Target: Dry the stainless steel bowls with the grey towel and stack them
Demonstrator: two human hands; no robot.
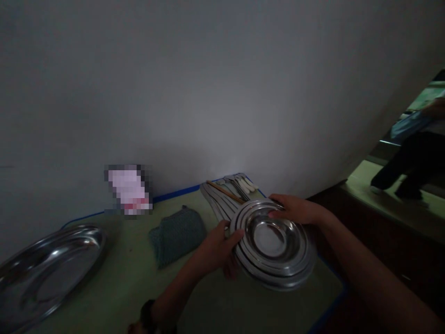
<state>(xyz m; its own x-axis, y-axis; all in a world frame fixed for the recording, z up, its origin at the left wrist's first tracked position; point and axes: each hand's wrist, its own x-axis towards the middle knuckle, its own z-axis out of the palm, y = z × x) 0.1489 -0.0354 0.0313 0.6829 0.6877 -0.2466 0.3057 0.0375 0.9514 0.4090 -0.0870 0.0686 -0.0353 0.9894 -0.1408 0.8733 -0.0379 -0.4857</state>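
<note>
Several round metal plates (269, 239), nested in a stack, are held tilted over the right part of the table. My left hand (222, 248) grips the stack's left rim, thumb on top and fingers beneath. On the far right rim my right hand (294, 208) is closed, its thumb reaching inside the top plate. Just behind the stack lies a striped cloth (215, 199) with a pair of wooden chopsticks (222, 191), metal utensils (236, 188) and white spoons (247, 184) on it. The stack hides the cloth's near end.
A folded grey-green towel (179, 234) lies left of my left hand. A large oval metal tray (55, 269) is at the table's left. A blurred-out upright item (128, 190) leans by the wall (222, 93). A person (413, 144) is at far right.
</note>
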